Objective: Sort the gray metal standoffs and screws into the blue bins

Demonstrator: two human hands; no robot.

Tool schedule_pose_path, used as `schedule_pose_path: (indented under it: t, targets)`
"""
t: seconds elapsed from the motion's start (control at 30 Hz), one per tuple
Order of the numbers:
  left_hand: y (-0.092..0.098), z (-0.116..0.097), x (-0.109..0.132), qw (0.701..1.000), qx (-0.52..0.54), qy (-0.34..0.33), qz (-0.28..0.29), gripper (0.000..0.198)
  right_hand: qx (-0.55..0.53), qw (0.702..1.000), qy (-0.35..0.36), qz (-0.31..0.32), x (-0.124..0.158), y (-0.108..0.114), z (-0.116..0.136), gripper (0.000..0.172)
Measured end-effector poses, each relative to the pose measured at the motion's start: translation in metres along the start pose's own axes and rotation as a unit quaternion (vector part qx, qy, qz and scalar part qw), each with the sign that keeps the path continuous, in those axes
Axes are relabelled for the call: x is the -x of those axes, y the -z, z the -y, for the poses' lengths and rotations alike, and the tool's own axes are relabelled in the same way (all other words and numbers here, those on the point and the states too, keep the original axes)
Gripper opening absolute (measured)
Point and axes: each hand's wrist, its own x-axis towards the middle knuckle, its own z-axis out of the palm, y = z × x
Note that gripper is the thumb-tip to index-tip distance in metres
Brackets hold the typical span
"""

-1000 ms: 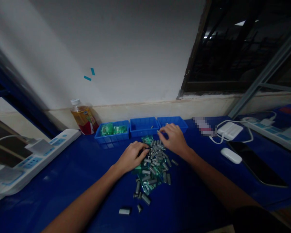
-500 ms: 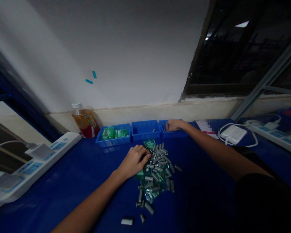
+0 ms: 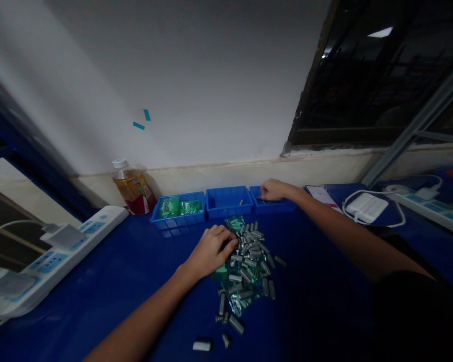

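So the metal bits (image 3: 250,262) are heaped on the blue table (image 3: 98,296) between the person's 2 arms, lying on and around some crinkly green bags (image 3: 234,303), with a few strays nearer the person. My guess is the pile sits there because both hands can get at it easily. The left hand (image 3: 211,250) rests at the heap's left edge, fingers curled in against the pieces, maybe to steady them; can't tell if it's actually pinching anything, since the fingertips are hidden. The right hand (image 3: 275,189) reaches over the right bin (image 3: 277,207) with its fingers bent down inside, and I can't tell whether it's holding something or has let go. The 3 blue bins stand in a row by the wall, probably so they're within reach but out of the way: the left bin (image 3: 179,221) has green packets (image 3: 169,206) in it, and the middle bin (image 3: 230,211) has at least 1 small piece at its right end. As for brands, no luck: the drink bottle (image 3: 134,193) has a reddish label too blurry to read, the paper (image 3: 322,194) with the red stripe isn't legible either, and I can't make out any writing on the left power strip (image 3: 53,261).
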Motion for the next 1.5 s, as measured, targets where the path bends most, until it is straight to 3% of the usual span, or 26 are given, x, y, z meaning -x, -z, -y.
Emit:
schedule_pose_path:
  t: [0.17, 0.3, 0.53, 0.77, 0.87, 0.97, 1.07, 1.17, 1.5]
  targets:
    - [-0.001, 0.001, 0.0, 1.0, -0.004, -0.002, -0.002, 0.022, -0.016, 0.996, -0.02, -0.084, 0.01, 0.016, -0.004, 0.023]
    - [-0.002, 0.002, 0.0, 1.0, -0.005, 0.004, 0.001, 0.018, -0.056, 0.99, 0.014, -0.129, 0.019, 0.019, 0.015, 0.018]
    - [-0.003, 0.002, 0.0, 1.0, 0.005, 0.005, -0.003, 0.016, 0.012, 0.99, 0.09, -0.112, 0.0, 0.01, 0.066, 0.019]
    - [-0.004, 0.004, -0.001, 1.0, 0.017, 0.001, -0.013, 0.012, 0.011, 0.987, 0.101, -0.122, -0.017, 0.004, 0.093, 0.019]
    - [-0.004, 0.006, -0.001, 0.998, 0.044, 0.006, -0.038, 0.013, -0.018, 0.977, 0.101, -0.184, 0.004, -0.003, 0.104, 0.021]
    - [-0.003, 0.009, -0.002, 0.991, 0.101, 0.029, -0.084, 0.013, -0.112, 0.938, 0.132, -0.299, 0.045, -0.026, 0.116, 0.018]
    - [-0.003, 0.011, -0.001, 0.976, 0.187, 0.051, -0.099, 0.013, -0.163, 0.918, 0.165, -0.321, 0.091, -0.058, 0.125, 0.013]
    - [-0.003, 0.011, 0.001, 0.962, 0.248, 0.059, -0.094, 0.017, -0.183, 0.918, 0.147, -0.32, 0.12, -0.079, 0.128, 0.017]
    - [-0.004, 0.013, 0.002, 0.96, 0.276, 0.027, -0.047, 0.026, -0.13, 0.913, 0.193, -0.336, 0.116, -0.083, 0.134, 0.009]
